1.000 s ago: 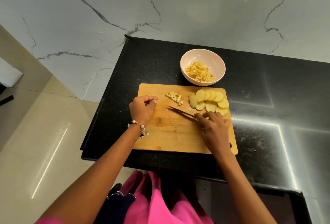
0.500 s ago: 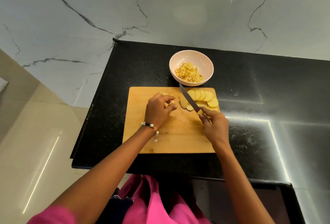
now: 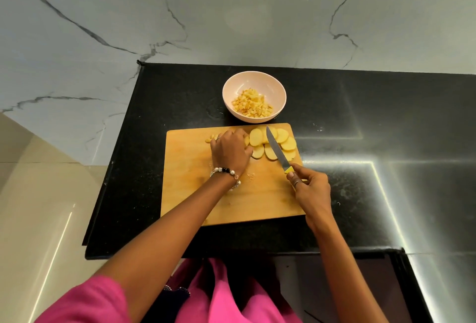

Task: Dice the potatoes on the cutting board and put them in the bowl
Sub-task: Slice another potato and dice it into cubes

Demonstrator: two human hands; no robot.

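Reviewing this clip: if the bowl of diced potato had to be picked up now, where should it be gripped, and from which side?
Probably the bowl by its rim at the far or left edge, from above. It stands upright and open behind the cutting board; the near side is crowded by potato slices, the knife and both hands.

— Where's the bowl (image 3: 254, 85)?
— On the counter (image 3: 360, 121), just behind the cutting board (image 3: 206, 193).
— And the potato slices (image 3: 273, 142)?
— At the board's far right corner, the knife (image 3: 277, 151) over them, a few diced bits (image 3: 211, 138) to their left.
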